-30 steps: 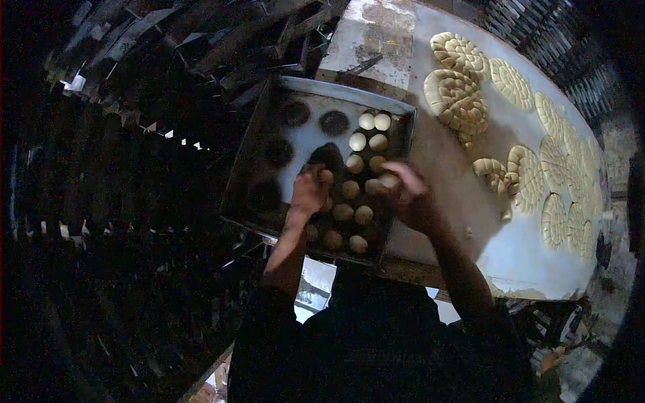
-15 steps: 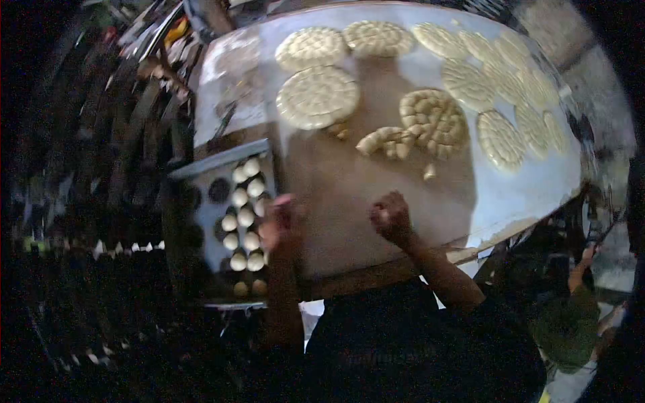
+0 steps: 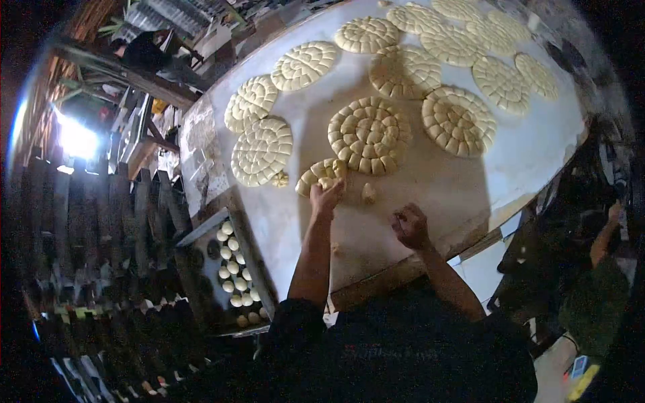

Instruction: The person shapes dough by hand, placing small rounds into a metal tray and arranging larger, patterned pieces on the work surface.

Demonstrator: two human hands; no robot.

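Note:
My left hand [image 3: 325, 200] reaches to the short curved row of cut dough [image 3: 313, 176] on the table, its fingers closed around a dough piece at the row's near end. Just beyond lies a round spiral of cut dough [image 3: 369, 135]. My right hand [image 3: 411, 227] hovers over the table with curled fingers; what they hold, if anything, is hidden. A small loose dough piece [image 3: 368, 193] lies between the two hands. At my left, a dark tray [image 3: 213, 285] holds several round dough balls [image 3: 232, 267].
More scored dough spirals [image 3: 261, 152] cover the far and right parts of the table [image 3: 282, 221]. A slatted wooden barrier [image 3: 107, 208] stands left. One person [image 3: 151, 54] is at the far left; another person's arm [image 3: 605, 235] shows at right.
My left hand has moved from beside the tray of dough balls forward to the curved dough row and closed on a piece. My right hand stays curled. The camera view has shifted.

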